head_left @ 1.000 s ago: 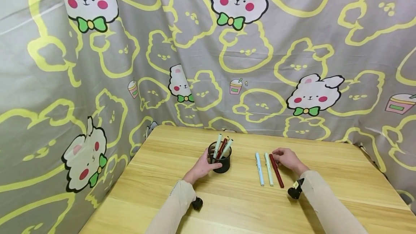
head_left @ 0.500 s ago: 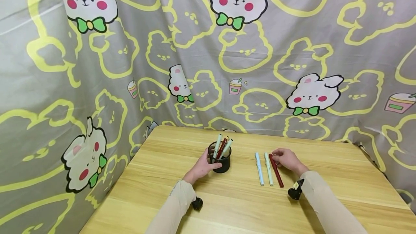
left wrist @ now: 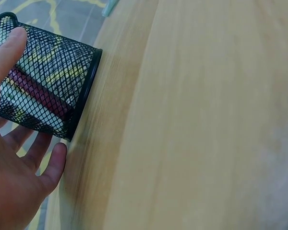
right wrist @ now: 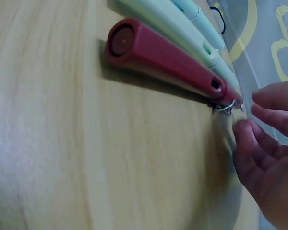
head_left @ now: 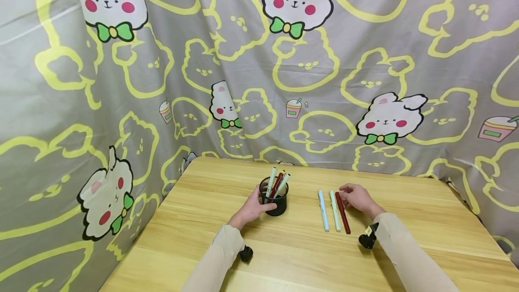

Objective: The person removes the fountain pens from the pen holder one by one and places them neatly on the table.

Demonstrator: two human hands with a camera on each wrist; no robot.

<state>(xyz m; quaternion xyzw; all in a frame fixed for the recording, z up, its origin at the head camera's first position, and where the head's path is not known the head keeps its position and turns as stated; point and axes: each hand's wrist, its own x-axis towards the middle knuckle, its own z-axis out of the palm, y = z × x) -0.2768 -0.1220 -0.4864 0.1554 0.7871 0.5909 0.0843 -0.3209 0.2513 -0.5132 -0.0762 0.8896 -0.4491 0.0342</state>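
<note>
My left hand (head_left: 251, 208) holds a black mesh pen holder (head_left: 277, 208), thumb on the near side and fingers around the far side. Several pens, pale green and dark red among them, stand in it. To its right a light blue pen (head_left: 323, 211), a pale green pen (head_left: 335, 211) and a dark red pen (head_left: 343, 213) lie side by side on the table. My right hand (head_left: 358, 199) is at the far end of the red pen. In the right wrist view, its thumb and fingers are loosely bent and parted near the pen's clip end, apparently not gripping it.
The wooden table (head_left: 284, 256) reaches back to a grey curtain (head_left: 308, 66) with cartoon prints, which also hangs along the left side. A small black camera is strapped at each wrist.
The red pen's near end has swung slightly left, bringing it more in line with the green pen. My right hand has barely shifted; the left hand and pen holder stay put.
</note>
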